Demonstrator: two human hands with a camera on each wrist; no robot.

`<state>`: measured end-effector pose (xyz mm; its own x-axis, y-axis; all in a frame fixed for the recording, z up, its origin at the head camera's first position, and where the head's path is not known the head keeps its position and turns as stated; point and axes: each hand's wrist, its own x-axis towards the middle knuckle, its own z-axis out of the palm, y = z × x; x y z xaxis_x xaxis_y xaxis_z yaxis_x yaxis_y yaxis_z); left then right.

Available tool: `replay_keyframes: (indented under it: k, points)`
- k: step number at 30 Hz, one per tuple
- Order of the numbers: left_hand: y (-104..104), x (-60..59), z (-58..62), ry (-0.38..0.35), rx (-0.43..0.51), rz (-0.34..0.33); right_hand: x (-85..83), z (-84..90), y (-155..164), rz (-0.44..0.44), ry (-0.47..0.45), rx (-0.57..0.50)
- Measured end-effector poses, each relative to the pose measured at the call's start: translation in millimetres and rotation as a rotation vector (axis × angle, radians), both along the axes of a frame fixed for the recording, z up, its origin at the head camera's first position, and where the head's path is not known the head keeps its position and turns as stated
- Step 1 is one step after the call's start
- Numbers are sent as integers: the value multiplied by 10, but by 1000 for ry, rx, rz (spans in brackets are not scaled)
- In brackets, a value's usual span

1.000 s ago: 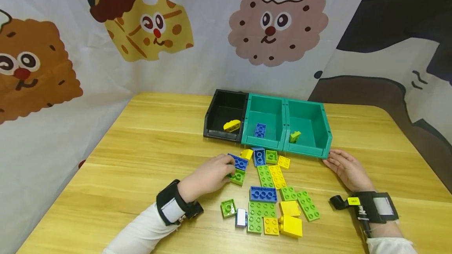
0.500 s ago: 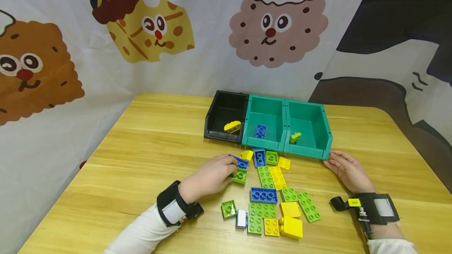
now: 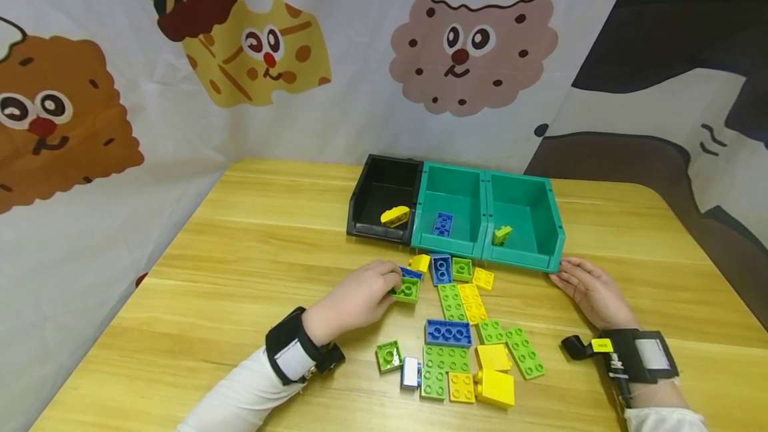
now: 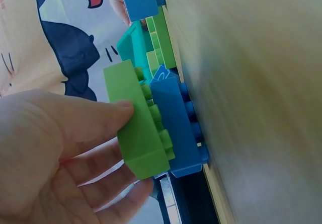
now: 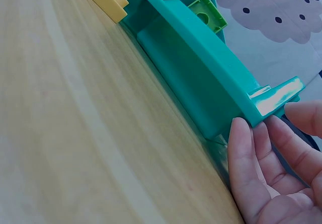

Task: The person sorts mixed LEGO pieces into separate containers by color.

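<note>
My left hand (image 3: 391, 287) pinches a small green brick (image 3: 407, 290) at the left edge of a spread of loose bricks. In the left wrist view, the thumb and fingers of my left hand (image 4: 132, 151) hold this green brick (image 4: 141, 133) tilted, against a blue brick (image 4: 176, 126) lying on the table. My right hand (image 3: 573, 279) lies flat on the table with straight fingers. In the right wrist view its fingertips (image 5: 241, 133) touch the front right corner of the right teal bin (image 5: 201, 78).
Three bins stand in a row: a black bin (image 3: 360, 192) holding a yellow brick (image 3: 394, 215), a middle teal bin (image 3: 447, 243) holding a blue brick (image 3: 443, 223), and the right teal bin (image 3: 522, 255) holding a green brick (image 3: 501, 234). Several bricks lie on the wooden table (image 3: 252, 265).
My left hand has closed on the green brick and raised it a little toward the blue brick. The right hand has stayed by the bin corner.
</note>
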<state>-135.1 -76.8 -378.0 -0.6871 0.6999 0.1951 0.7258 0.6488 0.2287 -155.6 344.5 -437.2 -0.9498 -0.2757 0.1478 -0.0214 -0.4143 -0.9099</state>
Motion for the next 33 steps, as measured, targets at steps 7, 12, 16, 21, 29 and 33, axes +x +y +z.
replay_keyframes:
  k: [7, 12, 16, 21, 29, 33]
  points:
    - [-10, -2, 1, -14, 56, 31, -6, 7, -9, -4, -14, 3]
    - [-12, -5, 3, -14, 65, 41, -3, 5, -7, -4, -12, 3]
    - [-10, -6, 6, -8, 58, 45, -2, 5, -5, 2, -3, -10]
    - [-6, -5, 13, -3, 54, 49, 0, 7, -4, 4, -4, -20]
    - [-1, -29, 8, 37, 112, 51, 13, 8, -4, 1, -2, 7]
    - [12, -44, 58, 55, 147, 58, 14, 2, -6, 5, -4, -1]
